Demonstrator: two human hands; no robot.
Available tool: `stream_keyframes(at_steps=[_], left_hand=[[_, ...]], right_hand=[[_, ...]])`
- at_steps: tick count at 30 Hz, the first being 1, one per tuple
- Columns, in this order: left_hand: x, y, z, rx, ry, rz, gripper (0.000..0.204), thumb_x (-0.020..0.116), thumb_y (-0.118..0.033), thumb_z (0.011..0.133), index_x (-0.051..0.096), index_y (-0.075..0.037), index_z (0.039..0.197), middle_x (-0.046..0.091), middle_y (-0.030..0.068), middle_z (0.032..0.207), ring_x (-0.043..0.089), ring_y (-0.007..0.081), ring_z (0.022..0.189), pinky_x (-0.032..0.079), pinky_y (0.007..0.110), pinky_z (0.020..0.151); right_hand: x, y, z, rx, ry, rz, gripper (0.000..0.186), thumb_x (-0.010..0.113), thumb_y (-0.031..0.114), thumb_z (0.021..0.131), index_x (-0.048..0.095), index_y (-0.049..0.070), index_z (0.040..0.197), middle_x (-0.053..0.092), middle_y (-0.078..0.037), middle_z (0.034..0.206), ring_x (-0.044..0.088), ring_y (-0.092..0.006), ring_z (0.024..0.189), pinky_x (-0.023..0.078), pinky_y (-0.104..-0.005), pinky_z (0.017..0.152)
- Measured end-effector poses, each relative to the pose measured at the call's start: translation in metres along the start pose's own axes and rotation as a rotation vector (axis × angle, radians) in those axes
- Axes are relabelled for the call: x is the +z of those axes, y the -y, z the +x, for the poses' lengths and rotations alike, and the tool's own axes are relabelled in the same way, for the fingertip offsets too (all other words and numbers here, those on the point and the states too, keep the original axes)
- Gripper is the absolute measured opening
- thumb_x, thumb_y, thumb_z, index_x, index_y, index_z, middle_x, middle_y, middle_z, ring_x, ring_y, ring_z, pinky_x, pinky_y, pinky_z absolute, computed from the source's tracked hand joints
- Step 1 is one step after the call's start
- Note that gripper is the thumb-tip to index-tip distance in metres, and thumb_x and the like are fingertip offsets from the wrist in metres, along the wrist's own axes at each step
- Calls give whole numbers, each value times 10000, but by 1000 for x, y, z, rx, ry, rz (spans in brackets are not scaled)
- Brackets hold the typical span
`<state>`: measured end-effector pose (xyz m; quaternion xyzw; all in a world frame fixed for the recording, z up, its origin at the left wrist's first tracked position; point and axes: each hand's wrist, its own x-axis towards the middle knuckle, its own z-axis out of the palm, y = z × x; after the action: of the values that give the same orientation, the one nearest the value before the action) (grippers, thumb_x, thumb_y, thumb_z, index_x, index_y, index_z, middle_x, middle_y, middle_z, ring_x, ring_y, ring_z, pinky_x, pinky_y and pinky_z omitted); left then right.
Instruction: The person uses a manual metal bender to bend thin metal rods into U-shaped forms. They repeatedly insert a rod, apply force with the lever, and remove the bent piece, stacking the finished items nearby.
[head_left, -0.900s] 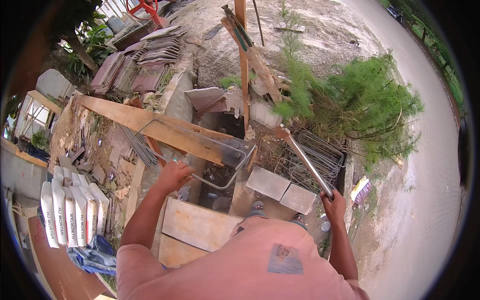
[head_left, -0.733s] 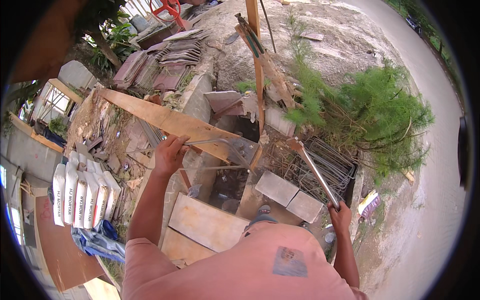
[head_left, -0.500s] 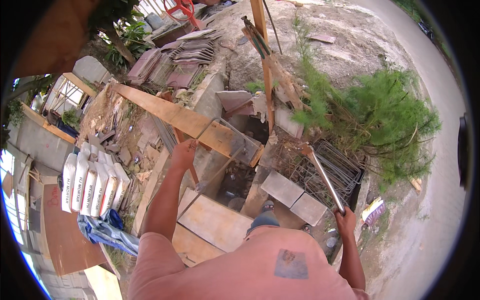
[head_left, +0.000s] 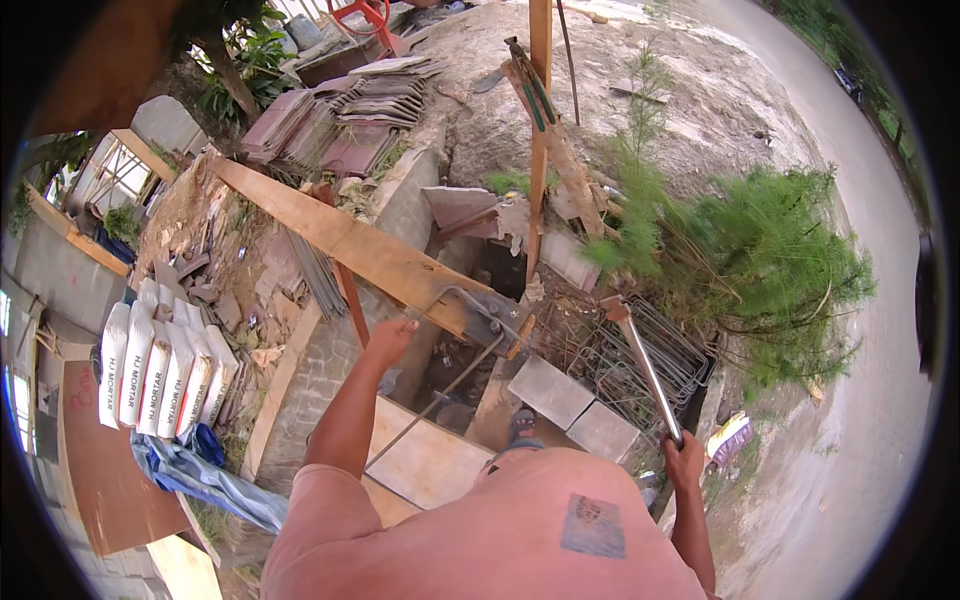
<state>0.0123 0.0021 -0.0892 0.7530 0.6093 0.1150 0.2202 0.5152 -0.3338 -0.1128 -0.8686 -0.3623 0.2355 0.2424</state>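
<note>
The person's left hand (head_left: 390, 342) is closed around one end of a bent metal rod (head_left: 470, 367), with the thumb pointing forward. The rod reaches over the dark plate (head_left: 488, 314) at the tip of a long plank (head_left: 340, 235), then turns back and slopes down over a pit (head_left: 432, 385) to the pale boards (head_left: 430, 455). The right hand (head_left: 684, 462) is wrapped around the low end of a long shiny tool (head_left: 650, 378). If the left hand let go, the rod could probably slip into the pit. Its loose long end might also swing round and poke the person. The tool's head is over some bent wire frames (head_left: 665, 352) and could get hooked on them; whether it touches them is hard to tell. A foot (head_left: 521, 424) is close to the pit, so a bad step could mean a fall. The pit is dark and has bits of rubbish and a round lump (head_left: 456, 416) at the bottom. The wire frames are piled in a low gap beside two grey blocks (head_left: 552, 392). Farther left, fat white sacks (head_left: 165, 370) stand stacked, and what is inside them cannot be seen.
</note>
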Motion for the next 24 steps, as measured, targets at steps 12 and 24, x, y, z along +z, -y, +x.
stream_keyframes(at_steps=[12,24], left_hand=[[-1,-1,2,-67,137,-105,503,512,-497,946,702,-32,969,691,173,864,666,288,851,493,378,761],[-12,-13,1,-107,163,-162,436,537,-414,943,693,-9,901,670,205,835,649,340,810,484,397,732]], right_hand=[[-6,56,38,-185,608,71,559,574,534,895,586,-4,740,537,-83,626,510,-206,593,390,-359,554],[-37,111,96,-632,158,-374,265,718,252,697,557,49,750,598,-174,671,597,-366,630,457,-422,569]])
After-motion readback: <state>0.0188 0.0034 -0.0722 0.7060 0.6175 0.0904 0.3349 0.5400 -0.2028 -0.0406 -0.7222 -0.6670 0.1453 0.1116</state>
